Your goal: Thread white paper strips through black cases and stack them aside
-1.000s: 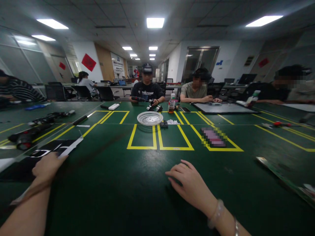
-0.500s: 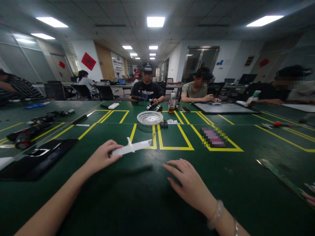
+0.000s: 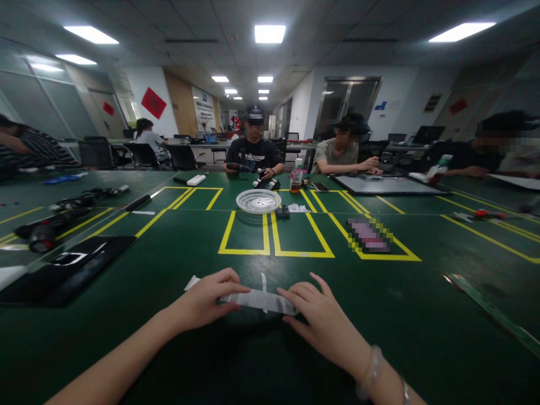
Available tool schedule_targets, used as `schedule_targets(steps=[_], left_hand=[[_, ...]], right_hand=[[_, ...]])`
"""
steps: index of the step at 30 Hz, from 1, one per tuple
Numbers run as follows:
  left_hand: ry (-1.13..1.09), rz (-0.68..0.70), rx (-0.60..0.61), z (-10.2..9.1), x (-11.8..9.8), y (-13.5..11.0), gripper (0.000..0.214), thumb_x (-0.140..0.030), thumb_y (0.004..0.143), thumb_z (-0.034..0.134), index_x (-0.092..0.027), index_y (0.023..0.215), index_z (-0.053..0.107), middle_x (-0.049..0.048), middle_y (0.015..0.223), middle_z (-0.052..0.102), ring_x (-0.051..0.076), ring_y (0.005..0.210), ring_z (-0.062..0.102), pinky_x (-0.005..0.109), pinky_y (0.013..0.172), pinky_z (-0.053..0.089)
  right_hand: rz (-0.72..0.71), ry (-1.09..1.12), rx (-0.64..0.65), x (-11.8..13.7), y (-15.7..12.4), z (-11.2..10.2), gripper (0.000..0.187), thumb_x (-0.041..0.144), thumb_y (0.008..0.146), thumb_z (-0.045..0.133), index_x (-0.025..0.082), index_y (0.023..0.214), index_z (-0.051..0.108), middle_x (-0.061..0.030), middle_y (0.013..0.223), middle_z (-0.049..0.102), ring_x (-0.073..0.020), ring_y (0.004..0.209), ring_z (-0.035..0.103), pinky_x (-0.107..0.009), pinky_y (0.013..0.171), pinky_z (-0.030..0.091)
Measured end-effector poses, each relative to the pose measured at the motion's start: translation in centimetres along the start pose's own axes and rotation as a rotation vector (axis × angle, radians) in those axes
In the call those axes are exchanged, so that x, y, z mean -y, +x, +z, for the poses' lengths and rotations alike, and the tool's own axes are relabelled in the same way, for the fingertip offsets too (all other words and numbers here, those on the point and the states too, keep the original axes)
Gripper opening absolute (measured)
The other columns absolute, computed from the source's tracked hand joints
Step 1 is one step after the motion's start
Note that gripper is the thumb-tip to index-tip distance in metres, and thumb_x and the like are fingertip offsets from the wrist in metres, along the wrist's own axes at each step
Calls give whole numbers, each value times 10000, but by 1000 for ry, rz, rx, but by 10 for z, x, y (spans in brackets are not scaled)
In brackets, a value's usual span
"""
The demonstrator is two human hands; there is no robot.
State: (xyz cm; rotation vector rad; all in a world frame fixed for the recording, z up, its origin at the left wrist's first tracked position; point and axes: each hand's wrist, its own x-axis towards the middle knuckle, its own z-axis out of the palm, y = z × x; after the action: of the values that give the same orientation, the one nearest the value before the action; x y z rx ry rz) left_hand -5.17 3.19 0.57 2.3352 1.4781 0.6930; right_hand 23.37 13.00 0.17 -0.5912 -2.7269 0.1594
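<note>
A long, narrow packet in whitish translucent wrap (image 3: 253,300) spans the gap between my hands, low over the green table. A thin white strip (image 3: 264,284) crosses it near the middle and sticks out on both sides. My left hand (image 3: 206,301) grips its left end between thumb and fingers, and a pale end piece (image 3: 192,282) pokes out behind that hand. At the right end, my right hand (image 3: 316,309) has thumb and fingers closed around the tip, with one finger raised. What the wrap contains cannot be made out.
Ahead lie a white round basket (image 3: 259,201) and a small black part (image 3: 283,212). A pixelated phone-like item (image 3: 368,235) is right of them. At left is a black panel (image 3: 80,270); a green strip (image 3: 491,309) lies far right. Co-workers sit across the green table (image 3: 261,365).
My left hand has brought the packet right and nearer to me, turning it more level. My right hand, empty and apart before, now holds its right end.
</note>
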Motion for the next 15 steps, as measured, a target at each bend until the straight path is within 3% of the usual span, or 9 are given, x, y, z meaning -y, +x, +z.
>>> schedule_targets(steps=[4, 8, 11, 15], left_hand=[[-71, 56, -4, 0, -2, -2, 352, -206, 903, 637, -299, 1242, 622, 49, 1031, 576, 174, 899, 574, 279, 737, 482], [-98, 86, -29, 6, -2, -4, 271, -251, 916, 633, -281, 1185, 653, 47, 999, 595, 163, 869, 589, 265, 720, 488], [-86, 76, -76, 7, 5, -4, 256, -295, 917, 636, -269, 1170, 662, 55, 1007, 612, 173, 891, 603, 273, 742, 502], [58, -36, -187, -12, 29, -5, 458, -403, 884, 660, -247, 1305, 566, 75, 1116, 644, 227, 1019, 610, 370, 908, 494]], right_hand=[[5, 22, -12, -1, 0, 2, 601, 230, 844, 682, 281, 1399, 458, -72, 1372, 560, -257, 1262, 508, -578, 1124, 276], [-10, 111, 72, -1, 0, 3, 587, 279, 845, 698, 270, 1388, 472, -50, 1287, 625, -235, 1209, 554, -552, 1134, 283], [-20, 131, 60, -1, 0, 4, 506, 257, 848, 701, 244, 1328, 541, -54, 1196, 669, -224, 1100, 617, -489, 1090, 375], [11, 99, -8, -4, -1, 2, 449, 206, 869, 670, 220, 1304, 556, -61, 1149, 679, -220, 1026, 639, -407, 940, 504]])
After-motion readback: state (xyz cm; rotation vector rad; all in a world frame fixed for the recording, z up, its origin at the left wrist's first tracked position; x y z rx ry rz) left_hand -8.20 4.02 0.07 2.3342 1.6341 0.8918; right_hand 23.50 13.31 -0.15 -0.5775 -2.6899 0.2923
